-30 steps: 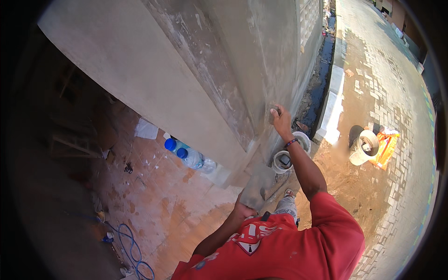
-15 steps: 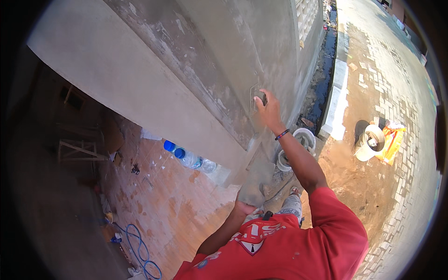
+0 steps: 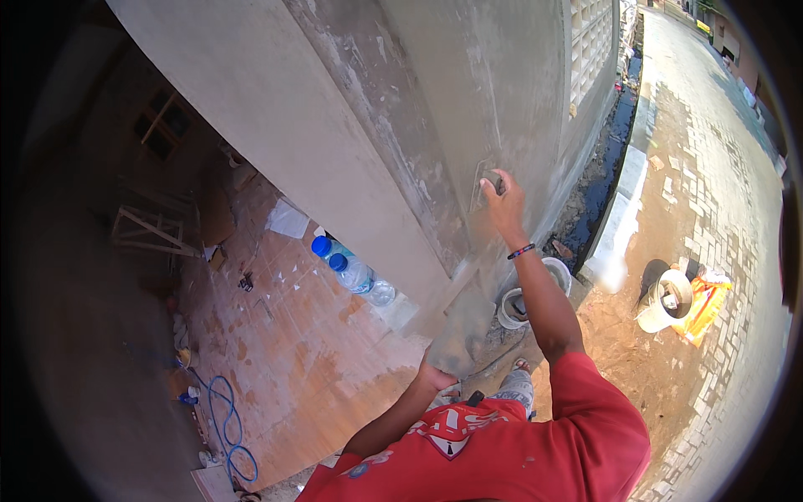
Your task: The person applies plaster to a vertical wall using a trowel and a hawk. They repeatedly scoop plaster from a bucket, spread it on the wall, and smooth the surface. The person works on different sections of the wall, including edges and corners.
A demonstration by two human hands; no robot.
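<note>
Flat trowel (image 3: pixel 480 172) against smooth plaster (image 3: pixel 527 100), right fingers (image 3: pixel 508 181) around its rounded handle (image 3: pixel 495 179), left fingers (image 3: pixel 443 381) around a grey board (image 3: pixel 462 330).

Indoor side, at left: window (image 3: pixel 163 125), small-paned, in the dim background; stand (image 3: pixel 159 232), wooden, below it; floor (image 3: pixel 335 368), reddish and tiled, with pale scuffs and scattered scraps; sheet (image 3: pixel 288 219), whitish, on the floor; bottles (image 3: pixel 358 278), two, clear with blue caps, just beside each other near the sheet; hose (image 3: pixel 237 418), blue, in loose loops at lower left. Outdoor side, at right: grille (image 3: pixel 590 42), pale, with square openings; drain (image 3: pixel 615 155), narrow, holding dark water; curb (image 3: pixel 621 209), sunlit, along the drain; earth (image 3: pixel 619 351), brown, between curb and paving (image 3: pixel 723 217); bucket (image 3: pixel 657 316), pale, contents unclear, next to a bag (image 3: pixel 707 309), orange and white.
</note>
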